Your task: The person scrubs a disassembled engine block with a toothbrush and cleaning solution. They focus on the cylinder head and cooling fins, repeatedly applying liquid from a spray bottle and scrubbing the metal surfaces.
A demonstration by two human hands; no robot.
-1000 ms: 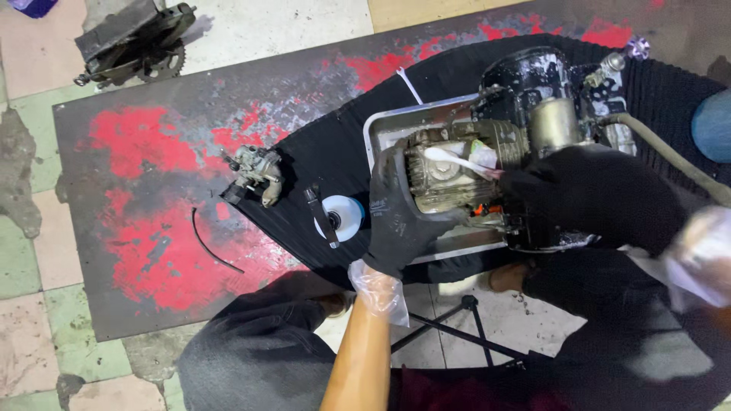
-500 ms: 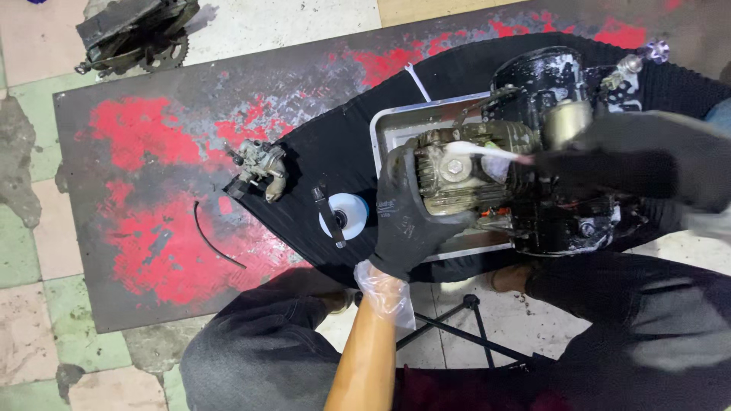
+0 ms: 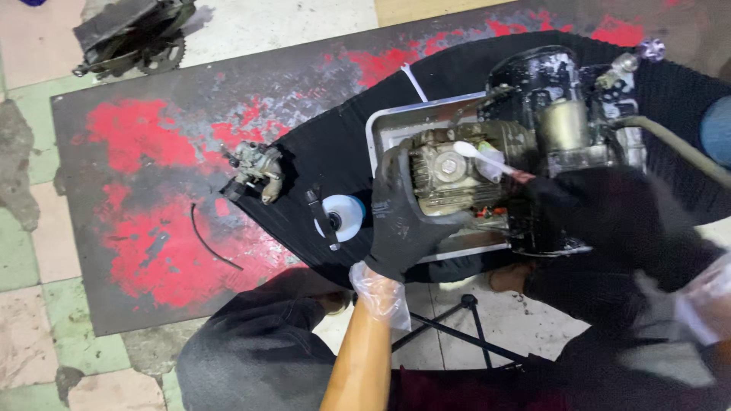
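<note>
A greasy small engine point(image 3: 533, 122) sits in a metal tray point(image 3: 381, 125) on a black ribbed mat point(image 3: 343, 144). My left hand point(image 3: 400, 221), in a black glove over a clear plastic one, grips the left end of the engine's cylinder head. My right hand point(image 3: 601, 221), also black-gloved, holds a white-headed brush point(image 3: 476, 152) whose tip rests on the top of the cylinder head. A carburetor point(image 3: 255, 171) lies on the mat's left edge. A small white and blue cup point(image 3: 343, 217) sits beside my left hand.
The mat lies on a dark board splashed with red paint point(image 3: 152, 198) on a tiled floor. A thin curved wire point(image 3: 209, 243) lies on the board. A black part with a sprocket point(image 3: 133, 38) sits at top left. A hose point(image 3: 678, 148) runs off right.
The view has shifted, so everything sits slightly further right. My right hand has drawn back toward me and the brush tip has moved on the cylinder head. My left hand keeps its grip.
</note>
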